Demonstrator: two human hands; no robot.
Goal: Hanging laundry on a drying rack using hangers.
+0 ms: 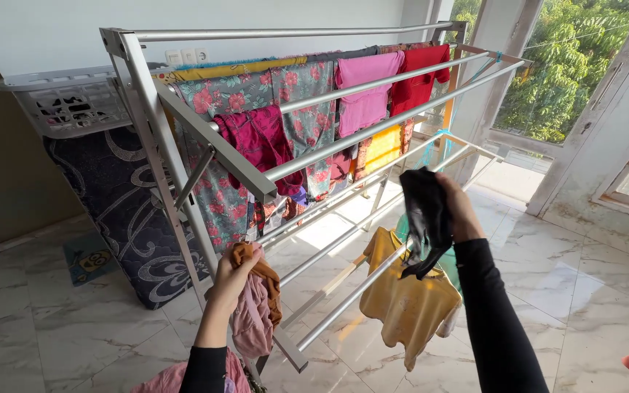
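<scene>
My left hand grips a bunch of cloth, a brown piece and a pink piece, low beside the near end of a metal drying rack. My right hand is raised over the rack's lower rails and holds a small black garment that hangs down from the fingers. Just below it a yellow shirt is draped over a lower rail. Both arms wear black sleeves.
Floral, magenta, pink and red clothes hang on the upper rails. A white laundry basket sits on a dark patterned mattress leaning at the wall. Marble floor tiles lie around; glass doors stand at right.
</scene>
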